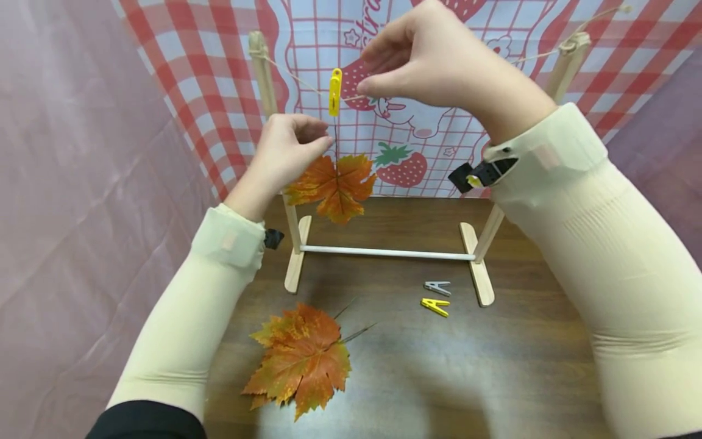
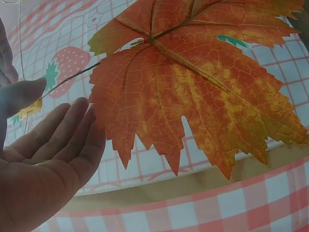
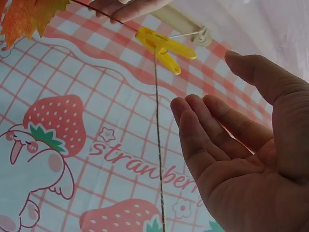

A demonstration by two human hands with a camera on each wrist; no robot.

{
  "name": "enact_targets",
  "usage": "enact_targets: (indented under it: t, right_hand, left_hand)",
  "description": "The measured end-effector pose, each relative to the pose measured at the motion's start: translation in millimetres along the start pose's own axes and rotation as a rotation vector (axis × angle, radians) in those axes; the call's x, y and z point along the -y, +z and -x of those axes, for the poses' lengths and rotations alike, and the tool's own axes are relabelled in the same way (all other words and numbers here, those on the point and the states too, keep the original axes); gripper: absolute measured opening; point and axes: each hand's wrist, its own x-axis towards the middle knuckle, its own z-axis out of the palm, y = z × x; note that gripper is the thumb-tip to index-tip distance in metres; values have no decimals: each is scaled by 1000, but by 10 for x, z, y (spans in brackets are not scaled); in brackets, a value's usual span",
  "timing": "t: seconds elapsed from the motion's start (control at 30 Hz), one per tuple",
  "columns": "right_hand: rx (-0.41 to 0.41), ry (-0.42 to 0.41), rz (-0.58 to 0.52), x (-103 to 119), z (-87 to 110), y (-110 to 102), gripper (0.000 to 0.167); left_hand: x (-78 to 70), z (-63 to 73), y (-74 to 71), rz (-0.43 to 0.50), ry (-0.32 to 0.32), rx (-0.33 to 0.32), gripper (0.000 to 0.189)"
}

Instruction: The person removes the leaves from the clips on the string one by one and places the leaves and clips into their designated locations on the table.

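A yellow clothespin [image 1: 335, 92] is clipped on the string, and an orange maple leaf [image 1: 338, 189] hangs below it by its dark stem [image 3: 104, 13]. My left hand [image 1: 293, 149] is beside the stem, thumb and fingers apart; in the left wrist view the stem runs past the fingertips [image 2: 77, 108]. Just right of the clothespin, my right hand [image 1: 419, 58] is held in the air at the string, its fingers loosely bent and thumb spread, with nothing between them. In the right wrist view the clothespin's two handle ends point toward that hand.
A wooden stand with a left post [image 1: 265, 79], a right post [image 1: 567, 67] and a white crossbar [image 1: 384, 252] carries the string. On the brown table [image 1: 395, 366] lie stacked maple leaves [image 1: 304, 360], a grey clothespin [image 1: 437, 287] and another yellow clothespin [image 1: 435, 306]. A strawberry-print cloth [image 1: 439, 164] hangs behind.
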Motion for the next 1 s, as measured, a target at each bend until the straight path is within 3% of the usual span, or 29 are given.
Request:
enact_targets:
  t: [0.57, 1.0]
  right_hand:
    - [152, 31, 144, -10, -384, 41, 54]
    - [188, 25, 219, 34, -500, 71, 47]
  left_hand:
    - [-17, -144, 111, -88, 47, 41, 23]
    - [-24, -166, 170, -86, 64, 33, 21]
